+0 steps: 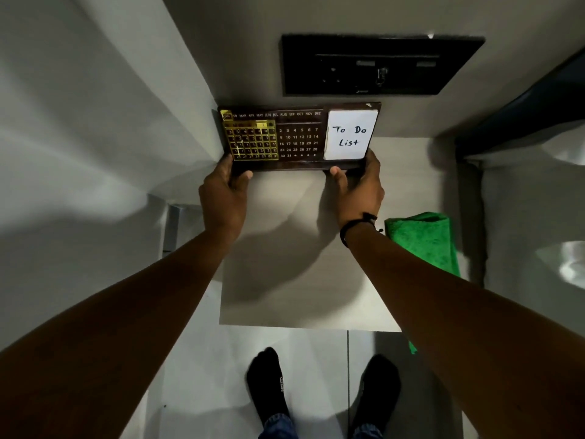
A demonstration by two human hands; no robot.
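A dark wooden desk calendar (299, 139) stands upright at the far edge of a small pale table (300, 280), against the wall. It has a gold sliding date frame (251, 142) on its left and a white "To Do List" notepad (349, 134) on its right. My left hand (223, 188) grips the calendar's lower left corner. My right hand (359, 185) grips its lower right corner, thumb on the front edge.
A black switch and socket panel (376, 66) is fixed to the wall just above the calendar. A folded green cloth (425, 239) lies at the table's right edge. A white wall rises on the left. Two feet in black socks (319, 388) stand on the tiled floor below.
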